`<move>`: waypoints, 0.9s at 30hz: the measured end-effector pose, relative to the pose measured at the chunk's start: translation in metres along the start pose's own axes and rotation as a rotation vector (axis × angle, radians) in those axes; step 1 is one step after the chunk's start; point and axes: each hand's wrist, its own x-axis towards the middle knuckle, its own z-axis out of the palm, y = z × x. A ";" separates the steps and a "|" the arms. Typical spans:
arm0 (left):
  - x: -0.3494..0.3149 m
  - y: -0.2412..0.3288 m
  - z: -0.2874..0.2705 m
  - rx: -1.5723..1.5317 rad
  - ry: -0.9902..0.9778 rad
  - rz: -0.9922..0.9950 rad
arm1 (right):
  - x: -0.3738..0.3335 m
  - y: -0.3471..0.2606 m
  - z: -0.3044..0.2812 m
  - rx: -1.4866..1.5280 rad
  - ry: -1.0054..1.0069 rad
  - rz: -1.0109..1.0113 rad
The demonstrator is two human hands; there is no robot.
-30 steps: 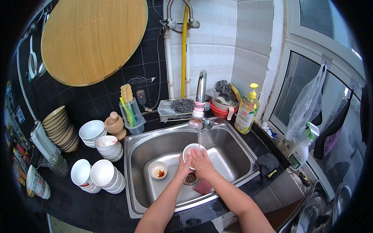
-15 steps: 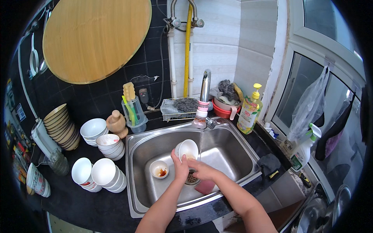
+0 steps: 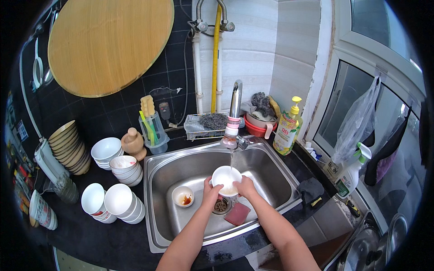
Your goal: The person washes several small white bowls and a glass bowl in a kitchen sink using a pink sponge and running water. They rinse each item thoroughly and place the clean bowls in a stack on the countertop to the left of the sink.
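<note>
glossy ceramic in a brushed steel sink

the white bowl (image 3: pixel 226 177) looks smooth and glazed; the sink (image 3: pixel 266 167) and tap (image 3: pixel 234 100) are shiny metal, the round board (image 3: pixel 108 43) matt wood, the countertop (image 3: pixel 90 235) dark and polished.

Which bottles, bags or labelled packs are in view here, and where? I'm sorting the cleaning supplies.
Soap bottle: on the counter right of the tap, yellow liquid, yellow pump, colourful label.
Spray bottle: on the window ledge at right, white with a green trigger and a label.
Plastic bag: hangs at the window frame, clear and crumpled.
Stickers: small labels on the dark wall at far left, too small to make out.
</note>
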 end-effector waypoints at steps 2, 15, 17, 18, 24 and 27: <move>-0.009 -0.008 0.014 0.022 0.013 0.176 | 0.000 0.004 0.005 0.333 -0.080 0.098; 0.008 -0.032 0.018 0.239 0.225 0.485 | 0.020 0.020 0.015 -0.050 -0.175 0.068; 0.013 -0.038 0.013 0.304 0.229 0.501 | 0.014 0.014 0.013 -0.079 -0.231 0.005; 0.012 -0.032 0.005 0.301 0.165 0.389 | 0.016 0.020 0.013 -0.278 -0.084 -0.204; -0.017 0.001 0.022 0.171 0.131 0.240 | 0.017 0.013 0.016 -0.107 -0.069 0.064; 0.004 -0.027 0.011 0.288 0.203 0.430 | 0.008 0.003 0.016 -0.097 -0.190 0.052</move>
